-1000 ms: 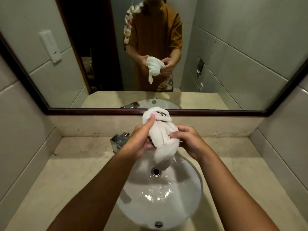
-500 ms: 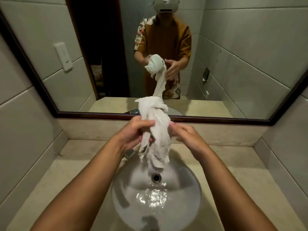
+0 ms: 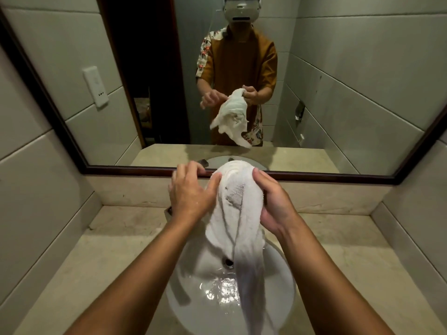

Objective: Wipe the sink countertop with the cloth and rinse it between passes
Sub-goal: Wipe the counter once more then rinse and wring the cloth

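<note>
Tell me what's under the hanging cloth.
Under the cloth lies the white sink, wet, with its drain showing. The cloth's tail covers part of the bowl's right side.

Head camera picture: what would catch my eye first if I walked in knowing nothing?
First, the white cloth held up over the round white sink, hanging down long toward the drain. The right hand grips its side while the left hand lies flat-fingered against it. Next, the wide mirror behind the beige countertop, which shows the person and the cloth again.
</note>
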`<state>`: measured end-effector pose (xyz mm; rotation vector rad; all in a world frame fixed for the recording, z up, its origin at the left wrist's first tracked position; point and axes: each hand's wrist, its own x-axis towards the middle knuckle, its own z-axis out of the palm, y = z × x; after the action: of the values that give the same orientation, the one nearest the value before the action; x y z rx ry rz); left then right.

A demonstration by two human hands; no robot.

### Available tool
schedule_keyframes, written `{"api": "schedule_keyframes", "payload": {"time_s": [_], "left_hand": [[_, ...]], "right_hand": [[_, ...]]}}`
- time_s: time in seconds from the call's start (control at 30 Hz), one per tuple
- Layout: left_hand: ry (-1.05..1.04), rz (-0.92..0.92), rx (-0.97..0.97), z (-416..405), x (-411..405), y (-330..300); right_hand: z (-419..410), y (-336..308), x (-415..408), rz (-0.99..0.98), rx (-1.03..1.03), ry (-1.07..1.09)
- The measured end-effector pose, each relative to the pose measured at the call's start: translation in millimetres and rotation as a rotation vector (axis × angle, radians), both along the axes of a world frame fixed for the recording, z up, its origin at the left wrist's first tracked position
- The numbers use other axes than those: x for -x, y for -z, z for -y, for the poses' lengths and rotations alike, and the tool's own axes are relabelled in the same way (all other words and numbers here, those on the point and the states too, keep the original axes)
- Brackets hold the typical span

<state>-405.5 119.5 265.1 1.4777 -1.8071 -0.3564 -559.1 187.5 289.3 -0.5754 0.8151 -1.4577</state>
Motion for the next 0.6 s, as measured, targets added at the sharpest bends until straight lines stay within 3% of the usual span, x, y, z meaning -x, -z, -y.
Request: {"api": "schedule_keyframes", "payload": {"time_s": [0.13, 0.2, 0.33, 0.43, 0.6], "left_hand": [[0.468, -0.478, -0.527, -7.9, -3.1, 9.9], [0.577, -0.484, -0.663, -4.2, -4.6, 10.2], [0.609, -0.457, -0.624, 2.0, -2.2, 15.0], [0.488, -0.581, -0.471, 21.1, -16.8, -10.7], [0.461, -0.765, -0.546, 33.2, -12.5, -46.3]], "right_hand": [[5.4, -5.4, 2.2, -0.057, 0.022, -0.028], [7.0, -3.9, 4.4, -0.061, 0.037, -0.019], [8.0, -8.7, 12.0, -0.095, 0.072, 0.031], [7.3, -18.1, 27.4, -0.127, 0.100, 0.134], [9.4, -14.1, 47.6, -0.066, 0.076, 0.331]]}}
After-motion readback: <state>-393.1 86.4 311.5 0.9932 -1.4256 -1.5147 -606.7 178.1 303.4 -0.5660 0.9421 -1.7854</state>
